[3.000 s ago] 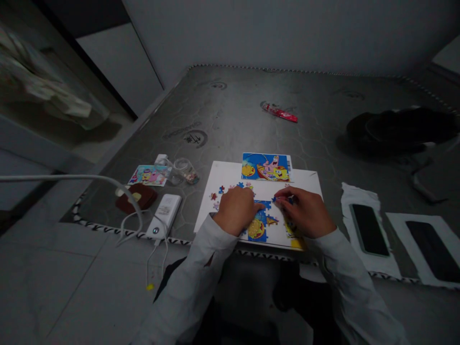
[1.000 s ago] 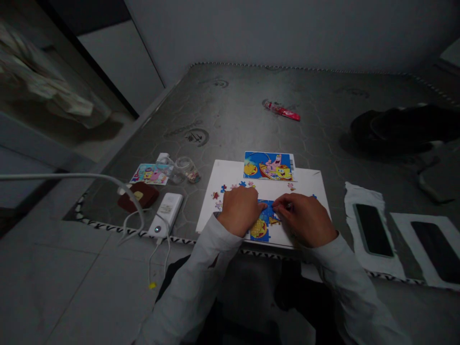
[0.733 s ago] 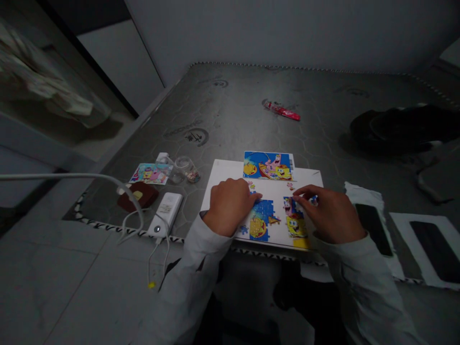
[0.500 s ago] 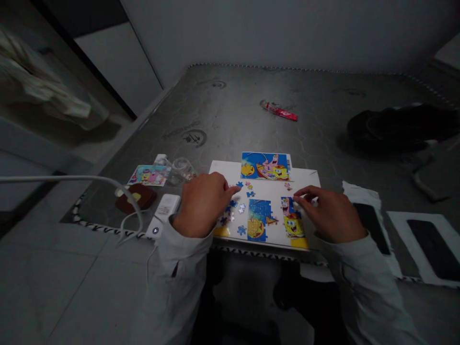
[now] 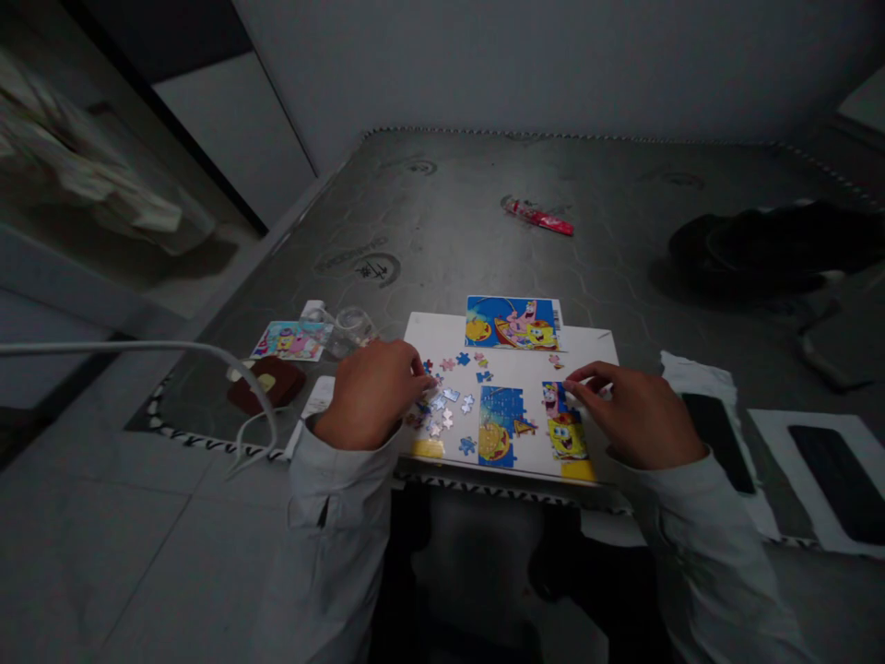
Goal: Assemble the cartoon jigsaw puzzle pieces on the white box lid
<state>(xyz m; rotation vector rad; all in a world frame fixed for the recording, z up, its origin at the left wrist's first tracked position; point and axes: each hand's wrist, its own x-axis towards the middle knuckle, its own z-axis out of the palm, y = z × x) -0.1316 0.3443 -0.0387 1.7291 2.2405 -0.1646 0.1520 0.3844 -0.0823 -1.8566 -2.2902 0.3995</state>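
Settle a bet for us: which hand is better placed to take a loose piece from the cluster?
Probably the left hand: it is right by the loose pieces, while the right hand is across the white board, beside the yellow character section.

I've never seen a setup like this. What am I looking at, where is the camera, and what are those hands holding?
There is no machine here: these are a person's bare hands, seen from one camera worn on the head, looking forward and down. On a grey patterned tabletop lies a flat white board. It carries a printed blue cartoon card, a joined blue puzzle section with a burger, a narrower yellow-and-blue puzzle section and loose cardboard pieces.

The left hand is over the loose pieces; whether it grips one is unclear. The right hand has its fingertips at the narrower section's upper edge; I can't tell whether it holds a piece.
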